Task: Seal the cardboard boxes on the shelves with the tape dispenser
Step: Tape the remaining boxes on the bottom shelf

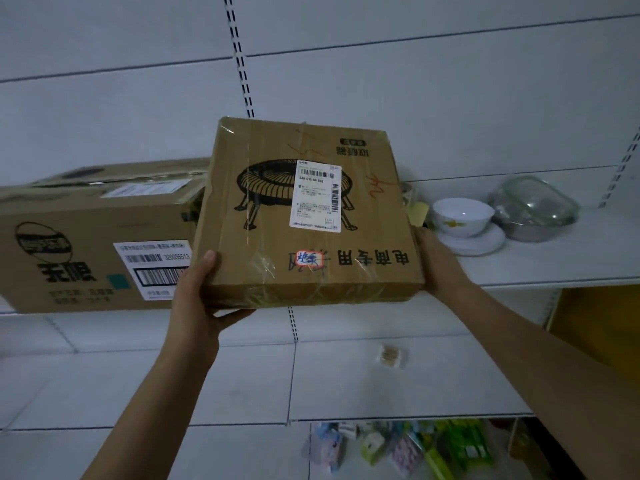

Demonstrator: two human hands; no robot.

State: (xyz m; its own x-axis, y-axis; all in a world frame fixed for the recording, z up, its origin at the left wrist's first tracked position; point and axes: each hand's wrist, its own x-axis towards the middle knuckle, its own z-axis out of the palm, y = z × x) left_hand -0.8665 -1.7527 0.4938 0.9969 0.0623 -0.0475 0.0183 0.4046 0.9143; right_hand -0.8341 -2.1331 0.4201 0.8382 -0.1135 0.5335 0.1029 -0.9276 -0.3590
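Hands first: our left hand grips the near left corner of the flat cardboard box, thumb up along its side edge, fingers curled underneath. Our right hand clasps the near right corner, palm against the side, fingers hidden behind. We hold the box tilted, top face toward us, over the front edge of the white shelf. Clear tape already crosses the top face and wraps the near edge. A white shipping label sits on a printed drawing of a round grille on legs; the print reads upside down.

Below, a lower shelf carries a small clear packet, blurred. Colourful packets lie under that.

Behind, left: a larger cardboard box lies on the shelf, touching the held box, barcode sticker on its front. Right: a white bowl on a saucer, then a glass container in a metal bowl. White back panel beyond. We cannot see any tape dispenser.
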